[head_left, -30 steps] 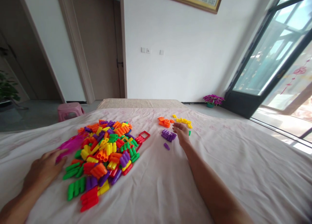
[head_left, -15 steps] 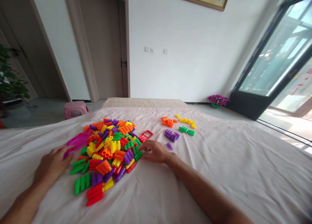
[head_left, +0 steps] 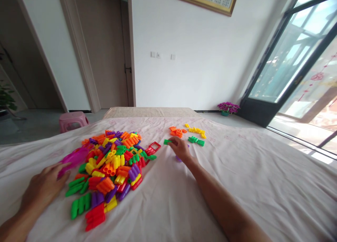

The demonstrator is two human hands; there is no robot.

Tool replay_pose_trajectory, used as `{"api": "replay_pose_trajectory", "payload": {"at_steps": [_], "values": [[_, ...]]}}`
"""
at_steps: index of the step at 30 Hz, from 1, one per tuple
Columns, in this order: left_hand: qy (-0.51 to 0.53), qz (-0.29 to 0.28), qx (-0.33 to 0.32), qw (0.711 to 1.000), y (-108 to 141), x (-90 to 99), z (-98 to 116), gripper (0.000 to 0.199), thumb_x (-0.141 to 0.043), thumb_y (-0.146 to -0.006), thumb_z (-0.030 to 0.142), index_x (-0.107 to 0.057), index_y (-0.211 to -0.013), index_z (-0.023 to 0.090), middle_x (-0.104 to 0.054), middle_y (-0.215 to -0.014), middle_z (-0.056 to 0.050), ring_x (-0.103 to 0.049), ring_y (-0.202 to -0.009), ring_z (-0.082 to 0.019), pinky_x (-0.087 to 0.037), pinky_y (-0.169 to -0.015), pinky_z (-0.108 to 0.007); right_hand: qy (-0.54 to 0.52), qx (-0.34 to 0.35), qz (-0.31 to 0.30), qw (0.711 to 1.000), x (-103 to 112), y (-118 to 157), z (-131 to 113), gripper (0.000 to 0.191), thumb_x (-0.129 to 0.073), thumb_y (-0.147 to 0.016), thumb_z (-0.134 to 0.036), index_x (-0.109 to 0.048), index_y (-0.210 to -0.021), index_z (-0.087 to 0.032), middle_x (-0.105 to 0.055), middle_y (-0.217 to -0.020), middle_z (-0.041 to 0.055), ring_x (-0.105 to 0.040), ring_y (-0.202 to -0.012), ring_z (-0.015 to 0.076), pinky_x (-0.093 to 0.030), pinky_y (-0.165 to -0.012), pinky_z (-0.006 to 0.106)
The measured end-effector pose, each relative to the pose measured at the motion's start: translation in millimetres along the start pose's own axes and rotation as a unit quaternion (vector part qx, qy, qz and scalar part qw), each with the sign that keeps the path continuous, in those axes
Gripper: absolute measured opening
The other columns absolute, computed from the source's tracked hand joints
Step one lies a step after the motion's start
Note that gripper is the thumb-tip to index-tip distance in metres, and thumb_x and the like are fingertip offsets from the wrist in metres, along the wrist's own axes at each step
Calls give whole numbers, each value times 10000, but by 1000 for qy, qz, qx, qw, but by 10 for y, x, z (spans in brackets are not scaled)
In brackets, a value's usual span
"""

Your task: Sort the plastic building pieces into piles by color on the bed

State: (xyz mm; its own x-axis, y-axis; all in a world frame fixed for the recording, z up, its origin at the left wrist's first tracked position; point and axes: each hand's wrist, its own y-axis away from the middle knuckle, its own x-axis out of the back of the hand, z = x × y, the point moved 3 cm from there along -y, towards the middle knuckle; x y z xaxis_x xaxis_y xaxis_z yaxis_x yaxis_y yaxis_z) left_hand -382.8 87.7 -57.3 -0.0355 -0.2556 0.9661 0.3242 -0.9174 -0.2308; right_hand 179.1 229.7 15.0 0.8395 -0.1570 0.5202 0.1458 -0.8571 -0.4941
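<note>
My right hand (head_left: 180,149) is closed in a pinch on a green toy block (head_left: 166,142), above the cloth to the right of a large pile. It partly covers the purple blocks (head_left: 179,158) lying behind it. My left hand (head_left: 43,186) is at the pile's left side, thumb and finger closed about the near end of a see-through magenta plastic piece (head_left: 75,159), whose kind I cannot make out. Beside it spreads the heap of tube-shaped blocks (head_left: 116,161) in red, orange, yellow, green and purple.
Small colour groups lie farther right: orange blocks (head_left: 177,132), yellow blocks (head_left: 196,130) and green blocks (head_left: 196,140). A red square frame (head_left: 155,146) sits at the heap's right edge. The cloth (head_left: 252,179) is wrinkled. A pink stool (head_left: 73,120) stands beyond, left.
My right hand has moved away from the heap, right and farther off, with a green block taken from its right edge. My left hand stays by the magenta piece. The view has shifted slightly.
</note>
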Motion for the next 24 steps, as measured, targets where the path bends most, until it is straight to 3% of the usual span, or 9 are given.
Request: {"api": "replay_pose_trajectory", "payload": {"at_steps": [5,10,19,24], "values": [[3,0,9,1000,-19,-19,-21,644,-245,-988,497,-646,-1321,119,-640,-1400,-201,-589,-1289,-323,-442,-1055,-429,75,-131,177,973,631,-93,600,168,-695,-814,-375,-758,-886,-237,-740,-793,14,-655,-747,201,-496,-746,310],[0,3,4,1000,-25,-80,-67,642,-243,-986,510,-636,-1333,139,-636,-1411,-181,-592,-1284,-313,-440,-1040,-414,120,-211,227,943,996,3,964,135,-704,-809,-374,-762,-856,-261,-750,-835,26,-669,-803,218,-495,-783,320],[-1,9,4,1000,-8,-25,-1,623,-247,-981,494,-656,-1306,154,-645,-1394,-173,-596,-1273,-311,-448,-1022,-411,139,-244,256,925,1090,94,1226,201,-688,-746,-266,-774,-924,-226,-731,-1068,95,-674,-992,247,-509,-942,366],[1,-2,1,1000,4,-15,3,627,-243,-993,486,-637,-1343,145,-628,-1416,-177,-597,-1276,-301,-435,-1029,-398,170,-233,253,924,1040,79,1142,264,-642,-777,-217,-784,-999,-228,-715,-1082,78,-673,-919,217,-520,-884,344]]}}
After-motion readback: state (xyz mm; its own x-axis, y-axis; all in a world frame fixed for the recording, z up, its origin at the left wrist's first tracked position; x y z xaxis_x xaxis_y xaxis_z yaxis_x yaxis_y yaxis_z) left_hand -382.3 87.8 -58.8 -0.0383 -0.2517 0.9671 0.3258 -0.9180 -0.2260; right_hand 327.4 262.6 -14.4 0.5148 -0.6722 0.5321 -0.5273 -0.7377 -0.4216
